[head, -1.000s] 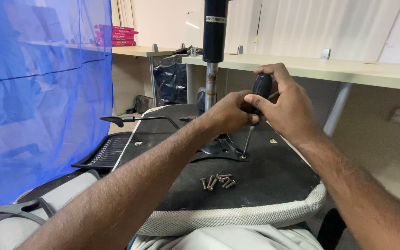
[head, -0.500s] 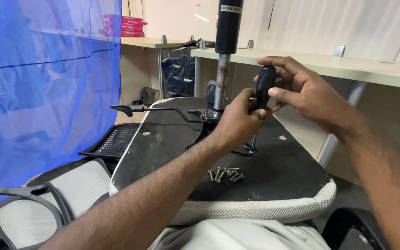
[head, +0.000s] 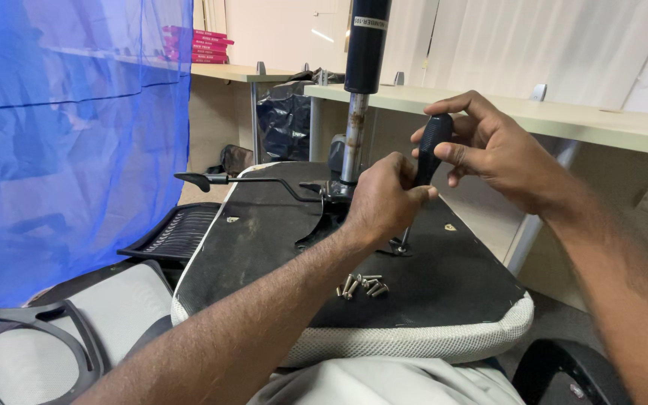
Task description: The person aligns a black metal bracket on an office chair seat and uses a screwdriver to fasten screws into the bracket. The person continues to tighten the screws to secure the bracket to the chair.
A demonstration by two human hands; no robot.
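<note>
An upturned office chair seat (head: pixel 279 255) lies in front of me, black underside up, with its gas cylinder (head: pixel 359 97) standing upright. My right hand (head: pixel 500 150) grips the black handle of a screwdriver (head: pixel 430 146), held upright. My left hand (head: pixel 384 201) is closed around the screwdriver lower down, near the shaft. The tip rests on the black metal mechanism plate (head: pixel 324 225) beside the cylinder's base. Several loose silver screws (head: pixel 361 286) lie on the seat underside just in front of my left hand.
A black lever (head: pixel 238 180) sticks out left from the mechanism. A chair backrest and armrest (head: pixel 31 345) lie at the lower left. Blue netting (head: pixel 61 135) hangs on the left. Long desks (head: pixel 564 116) run behind, with a black bag (head: pixel 283 112) and red boxes (head: pixel 196 45).
The view has shifted slightly. My right hand has turned on the screwdriver handle, fingers more spread over its top; my left hand stays closed near the shaft. The screws have not moved.
</note>
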